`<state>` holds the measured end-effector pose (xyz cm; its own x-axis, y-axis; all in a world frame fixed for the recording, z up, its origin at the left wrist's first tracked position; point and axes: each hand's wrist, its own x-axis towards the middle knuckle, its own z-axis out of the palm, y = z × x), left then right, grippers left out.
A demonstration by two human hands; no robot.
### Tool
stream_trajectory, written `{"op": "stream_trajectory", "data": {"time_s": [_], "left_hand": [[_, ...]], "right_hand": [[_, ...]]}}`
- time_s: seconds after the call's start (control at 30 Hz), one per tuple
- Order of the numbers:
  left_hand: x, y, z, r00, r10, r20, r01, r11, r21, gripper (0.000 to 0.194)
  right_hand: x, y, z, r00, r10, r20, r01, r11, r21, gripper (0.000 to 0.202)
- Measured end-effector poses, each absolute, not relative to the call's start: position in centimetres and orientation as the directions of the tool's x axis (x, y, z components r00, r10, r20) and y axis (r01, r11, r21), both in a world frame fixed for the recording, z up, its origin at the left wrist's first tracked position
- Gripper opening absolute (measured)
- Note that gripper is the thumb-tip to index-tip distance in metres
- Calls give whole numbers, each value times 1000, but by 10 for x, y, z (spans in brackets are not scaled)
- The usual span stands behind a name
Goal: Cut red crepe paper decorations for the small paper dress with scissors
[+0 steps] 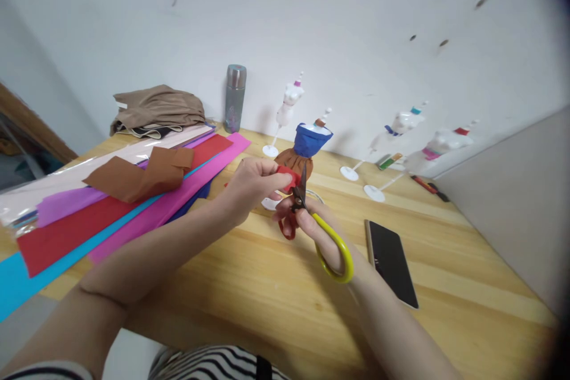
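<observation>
Between its thumb and fingers, my left hand (252, 187) pinches a small red piece of paper or fabric (289, 177). My right hand (307, 219) is closed around yellow-handled scissors (335, 243), with the dark blades pointing up beside the red piece. Whether the blades touch it I cannot tell. Just behind my hands stands a small white mannequin dressed in a blue top (312, 140) and a gathered brown skirt (295, 160). My hands cover part of the skirt and its stand. A red loop shows by my right fingers.
Coloured sheets (133, 214) and brown pieces (129, 178) lie at the left, with folded brown cloth (160, 108) behind them. A flask (234, 101) stands by the wall. More white mannequins (291, 98) stand at the back and right. A phone (392, 261) lies right of my hands.
</observation>
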<state>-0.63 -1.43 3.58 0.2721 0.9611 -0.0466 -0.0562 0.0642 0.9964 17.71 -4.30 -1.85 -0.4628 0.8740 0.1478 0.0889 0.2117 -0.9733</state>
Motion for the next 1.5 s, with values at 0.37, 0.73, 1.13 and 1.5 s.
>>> {"op": "stream_trajectory", "data": {"time_s": [0.37, 0.73, 1.13, 1.5], "left_hand": [[-2, -15, 36, 184, 982, -41, 79, 27, 997, 19], [-5, -16, 39, 225, 974, -32, 57, 19, 998, 21], [-5, -17, 41, 220, 975, -38, 61, 25, 998, 20], [-7, -17, 41, 202, 979, -26, 163, -7, 987, 20]], "right_hand": [[173, -45, -17, -381, 903, 199, 266, 314, -911, 51], [171, -48, -12, -416, 907, 66, 61, 100, -993, 64], [181, -46, -11, -459, 883, 95, 62, 139, -988, 60], [183, -45, -5, -441, 894, 85, 118, 152, -981, 67]]}}
